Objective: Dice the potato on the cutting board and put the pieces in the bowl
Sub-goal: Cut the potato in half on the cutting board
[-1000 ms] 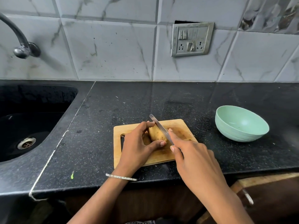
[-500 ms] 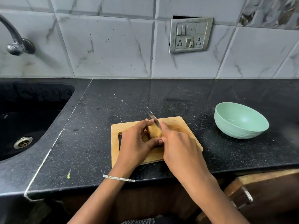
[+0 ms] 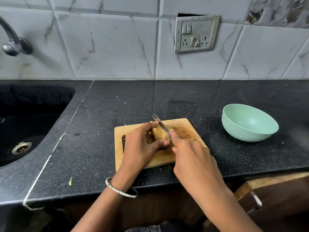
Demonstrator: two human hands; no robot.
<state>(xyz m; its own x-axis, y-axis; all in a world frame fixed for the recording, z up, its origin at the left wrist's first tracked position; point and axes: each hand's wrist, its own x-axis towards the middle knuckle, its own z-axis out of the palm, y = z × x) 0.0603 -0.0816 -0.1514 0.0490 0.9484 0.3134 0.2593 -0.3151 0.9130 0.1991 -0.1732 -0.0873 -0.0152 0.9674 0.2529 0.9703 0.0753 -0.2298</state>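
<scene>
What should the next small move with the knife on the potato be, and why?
Probably press the knife in the right hand down through the potato for a first cut. The blade lies across its right side, the left hand grips it steady on the cutting board, it looks whole, and the bowl holds no pieces.

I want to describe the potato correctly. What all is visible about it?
The potato is small and oblong, with tan, speckled skin, apparently unpeeled and whole. It lies on the wooden cutting board, its long axis pointing away from the person. The left hand grips it, fingers at its far end, thumb at its near end. The knife in the right hand rests its blade along its right side; whether it has cut in cannot be told.
</scene>
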